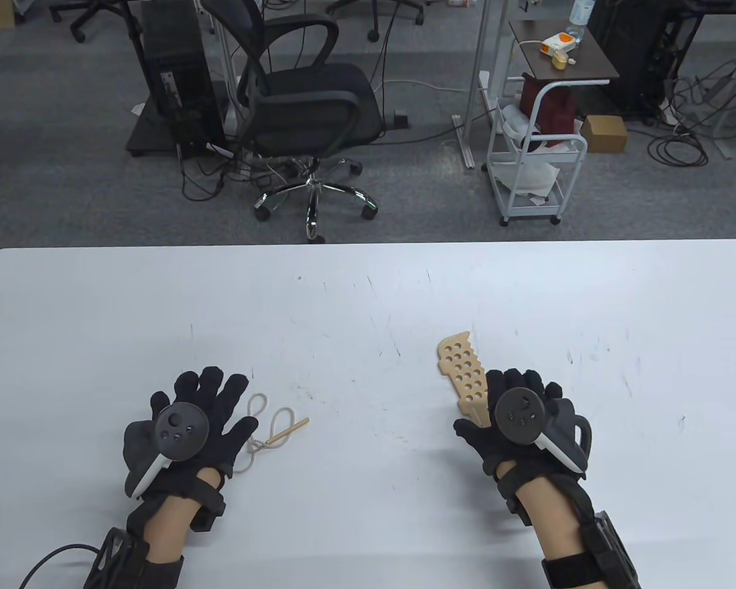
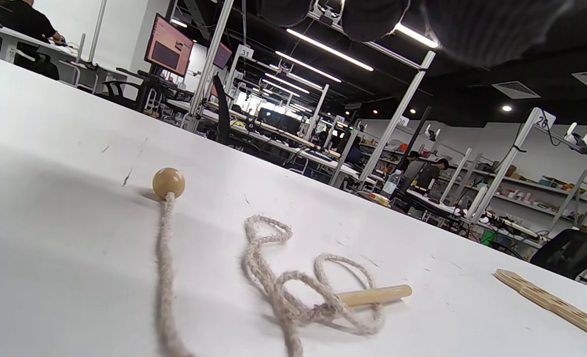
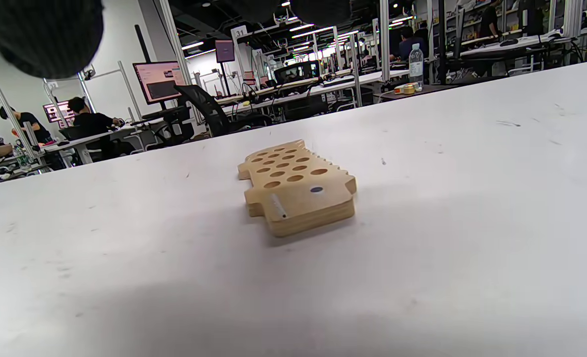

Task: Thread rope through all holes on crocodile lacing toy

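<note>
- Beyond the white table (image 1: 368,288) stand one black office chair (image 1: 310,116), one dark computer tower (image 1: 181,73), a white rolling cart (image 1: 536,165) and a small brown side table (image 1: 561,52); cables trail across the grey carpet.
- One crocodile lacing toy (image 1: 464,375), a flat wooden board full of round holes, lies on the table's right half. No rope passes through any hole that shows.
- The right hand (image 1: 518,417) hovers above the toy's near end, fingers spread and relaxed. From the table view it hides that end; the right wrist view shows the toy (image 3: 296,186) lying free on the tabletop, with nothing gripping it.
- One rope (image 1: 267,432) lies in loose loops on the left half, well apart from the toy. A wooden needle (image 1: 288,431) ends it on one side.
- The left hand (image 1: 187,423) is spread flat over the rope's other part, fingers straight, holding nothing that can be seen.
- That hand hides a round wooden bead (image 2: 168,183) from the table view; only the left wrist view shows it on the rope's (image 2: 273,277) far end.
- The holes on the toy are too many and partly covered to count surely.
- Two gloved hands, each carrying one tracker.
</note>
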A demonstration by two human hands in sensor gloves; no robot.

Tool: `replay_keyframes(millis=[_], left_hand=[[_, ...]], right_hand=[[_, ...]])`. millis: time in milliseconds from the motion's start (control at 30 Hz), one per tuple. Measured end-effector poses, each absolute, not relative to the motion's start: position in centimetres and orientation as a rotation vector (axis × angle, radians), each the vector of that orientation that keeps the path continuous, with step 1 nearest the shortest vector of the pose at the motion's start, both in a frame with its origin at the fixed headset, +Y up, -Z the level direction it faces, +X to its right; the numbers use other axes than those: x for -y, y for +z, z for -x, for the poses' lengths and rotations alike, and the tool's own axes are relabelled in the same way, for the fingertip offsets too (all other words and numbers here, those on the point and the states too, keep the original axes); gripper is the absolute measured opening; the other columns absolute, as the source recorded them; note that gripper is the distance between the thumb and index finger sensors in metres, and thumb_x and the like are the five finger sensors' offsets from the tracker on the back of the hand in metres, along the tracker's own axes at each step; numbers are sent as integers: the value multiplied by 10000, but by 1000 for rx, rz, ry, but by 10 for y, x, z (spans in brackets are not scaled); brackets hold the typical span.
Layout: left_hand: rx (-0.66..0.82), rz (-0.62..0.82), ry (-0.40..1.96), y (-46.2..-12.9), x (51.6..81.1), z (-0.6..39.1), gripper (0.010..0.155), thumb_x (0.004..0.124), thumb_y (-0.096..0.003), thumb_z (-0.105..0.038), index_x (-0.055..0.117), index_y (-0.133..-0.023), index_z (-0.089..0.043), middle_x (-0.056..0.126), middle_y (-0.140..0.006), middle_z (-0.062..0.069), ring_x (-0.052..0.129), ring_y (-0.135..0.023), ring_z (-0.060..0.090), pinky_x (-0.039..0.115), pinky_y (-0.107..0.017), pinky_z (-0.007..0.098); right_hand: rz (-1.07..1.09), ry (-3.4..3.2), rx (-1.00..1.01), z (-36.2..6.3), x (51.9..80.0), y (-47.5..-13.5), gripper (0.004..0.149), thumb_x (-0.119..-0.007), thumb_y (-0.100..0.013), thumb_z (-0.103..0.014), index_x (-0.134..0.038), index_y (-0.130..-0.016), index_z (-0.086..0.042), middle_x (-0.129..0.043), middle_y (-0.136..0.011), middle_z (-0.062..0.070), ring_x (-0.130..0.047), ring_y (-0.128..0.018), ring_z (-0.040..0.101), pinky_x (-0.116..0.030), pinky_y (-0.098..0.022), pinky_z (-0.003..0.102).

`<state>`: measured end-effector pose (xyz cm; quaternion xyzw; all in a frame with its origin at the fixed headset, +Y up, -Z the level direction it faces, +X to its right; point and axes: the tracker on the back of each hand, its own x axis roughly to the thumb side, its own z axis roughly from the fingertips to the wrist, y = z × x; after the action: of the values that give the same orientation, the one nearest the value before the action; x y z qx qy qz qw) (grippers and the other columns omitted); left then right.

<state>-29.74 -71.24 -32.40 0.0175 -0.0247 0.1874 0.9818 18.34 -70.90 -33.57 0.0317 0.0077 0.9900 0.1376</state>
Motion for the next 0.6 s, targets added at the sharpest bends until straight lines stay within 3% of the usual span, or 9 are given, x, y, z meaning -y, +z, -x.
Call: replay_keyframes(millis=[200,600], left_hand=[[51,-34,385,-325,712,298,724,734,-412,-660,500,-1084,-523,381,-1227,-73,262,-1162,323,160,-776,641],[53,-22,394,-326,712,299,723,733,-413,-660,501,-1084,-524,382,-1228,-70,264,-1161,327,159,-775,642]], right_hand=[[-34,2990,-90,-184,710,-354,945,-774,-420,-662,-380,-1064,-93,-450,-1105,259,-375,-991,556,-292,-695,690],[111,2968,-293,-190,730,-386,941,-798,-401,-661,-445,-1052,-81,-538,-1077,257,-467,-966,557,-336,-686,692]])
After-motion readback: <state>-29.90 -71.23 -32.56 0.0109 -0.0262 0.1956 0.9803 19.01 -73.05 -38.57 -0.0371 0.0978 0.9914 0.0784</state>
